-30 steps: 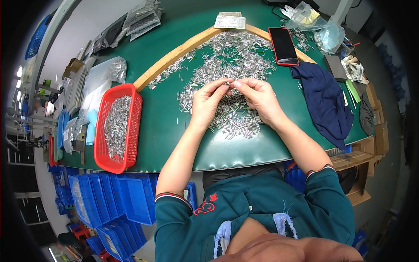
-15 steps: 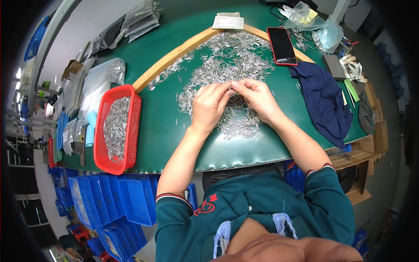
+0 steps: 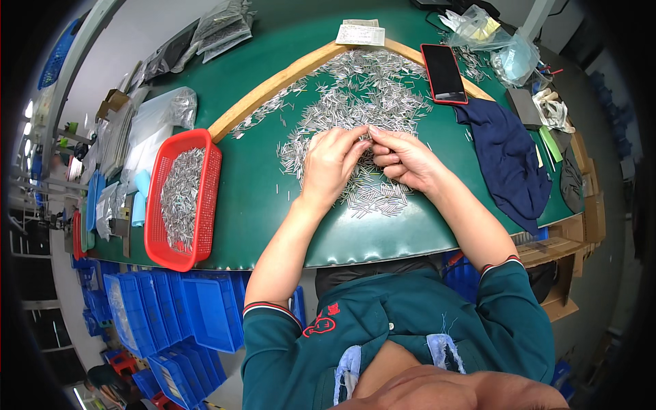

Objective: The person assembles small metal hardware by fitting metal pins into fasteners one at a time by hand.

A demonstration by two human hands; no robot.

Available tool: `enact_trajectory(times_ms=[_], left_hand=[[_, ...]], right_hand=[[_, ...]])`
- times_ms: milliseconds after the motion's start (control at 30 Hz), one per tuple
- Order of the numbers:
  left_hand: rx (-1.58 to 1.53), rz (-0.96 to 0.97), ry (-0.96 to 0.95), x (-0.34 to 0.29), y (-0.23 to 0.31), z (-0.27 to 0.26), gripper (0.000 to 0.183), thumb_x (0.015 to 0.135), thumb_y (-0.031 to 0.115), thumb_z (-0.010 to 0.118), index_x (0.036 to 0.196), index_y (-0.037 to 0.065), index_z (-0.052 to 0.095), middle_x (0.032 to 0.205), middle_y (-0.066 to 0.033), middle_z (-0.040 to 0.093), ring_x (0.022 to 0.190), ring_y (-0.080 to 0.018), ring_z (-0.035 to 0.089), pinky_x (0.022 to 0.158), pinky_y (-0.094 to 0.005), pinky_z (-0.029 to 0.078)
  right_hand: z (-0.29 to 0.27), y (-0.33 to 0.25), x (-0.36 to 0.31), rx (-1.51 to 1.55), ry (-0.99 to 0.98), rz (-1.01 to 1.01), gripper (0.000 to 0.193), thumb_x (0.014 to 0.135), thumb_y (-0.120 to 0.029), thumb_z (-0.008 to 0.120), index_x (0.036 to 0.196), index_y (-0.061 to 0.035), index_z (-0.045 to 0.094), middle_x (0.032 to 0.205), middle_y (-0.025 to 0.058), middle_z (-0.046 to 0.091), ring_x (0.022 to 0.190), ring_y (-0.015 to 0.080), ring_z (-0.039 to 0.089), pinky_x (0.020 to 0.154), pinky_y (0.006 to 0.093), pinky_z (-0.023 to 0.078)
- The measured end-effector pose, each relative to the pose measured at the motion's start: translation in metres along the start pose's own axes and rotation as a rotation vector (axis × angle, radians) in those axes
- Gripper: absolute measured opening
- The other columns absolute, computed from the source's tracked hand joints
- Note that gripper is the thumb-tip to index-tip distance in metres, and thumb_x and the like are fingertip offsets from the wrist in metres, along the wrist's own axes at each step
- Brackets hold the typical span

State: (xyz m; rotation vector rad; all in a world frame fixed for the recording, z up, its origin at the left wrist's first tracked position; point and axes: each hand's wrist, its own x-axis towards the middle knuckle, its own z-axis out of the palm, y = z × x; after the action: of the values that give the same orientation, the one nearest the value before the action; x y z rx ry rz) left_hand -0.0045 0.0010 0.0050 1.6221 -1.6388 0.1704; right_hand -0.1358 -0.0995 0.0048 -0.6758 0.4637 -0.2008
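Observation:
Over a wide heap of small thin metal pins [image 3: 362, 99] on the green table, my two hands meet at the fingertips. My left hand [image 3: 329, 162] is closed, thumb against the fingers, around something tiny at the tips. My right hand [image 3: 404, 158] pinches with thumb and forefinger at the same spot, its other fingers curled in. What lies between the tips is too small to make out, though pins surround it. Left of the heap stands a red plastic basket [image 3: 212, 198] filled with the same kind of pins.
Two wooden strips [image 3: 273, 92] form a corner behind the heap, with paper slips [image 3: 360, 34] at its peak. A red-edged phone [image 3: 444, 74] and a dark blue cloth [image 3: 502, 160] lie at right. Plastic bags [image 3: 160, 123] lie at left. Blue bins [image 3: 212, 311] stand below the table's edge.
My right hand's lower fingers have curled inward and its wrist has turned slightly. My left hand stays nearly in place, fingertips still meeting. The view has shifted a little.

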Motion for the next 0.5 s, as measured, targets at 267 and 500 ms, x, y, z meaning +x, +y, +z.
enact_trajectory(times_ms=[267,500], left_hand=[[-0.140,-0.086,0.026,-0.0004,0.0007,0.0035,0.020,0.075,0.015,0.063,0.094,0.008,0.062,0.071,-0.0052,0.056,0.067,-0.0214,0.054,0.067,-0.0321,0.040],[-0.137,-0.103,-0.015,-0.0021,-0.0019,0.0031,0.023,0.075,0.018,0.064,0.096,0.008,0.061,0.076,-0.0043,0.057,0.071,-0.0203,0.056,0.069,-0.0332,0.040]], right_hand=[[-0.0084,0.0010,0.0025,0.219,-0.087,0.123,0.014,0.089,-0.023,0.051,0.090,-0.0098,0.051,0.064,-0.0062,0.039,0.048,-0.0013,0.031,0.033,0.0118,0.018],[0.0010,0.0002,-0.0004,-0.001,0.024,0.012,0.016,0.088,-0.025,0.053,0.090,-0.0091,0.052,0.065,-0.0072,0.039,0.048,-0.0016,0.029,0.035,0.0120,0.018]])
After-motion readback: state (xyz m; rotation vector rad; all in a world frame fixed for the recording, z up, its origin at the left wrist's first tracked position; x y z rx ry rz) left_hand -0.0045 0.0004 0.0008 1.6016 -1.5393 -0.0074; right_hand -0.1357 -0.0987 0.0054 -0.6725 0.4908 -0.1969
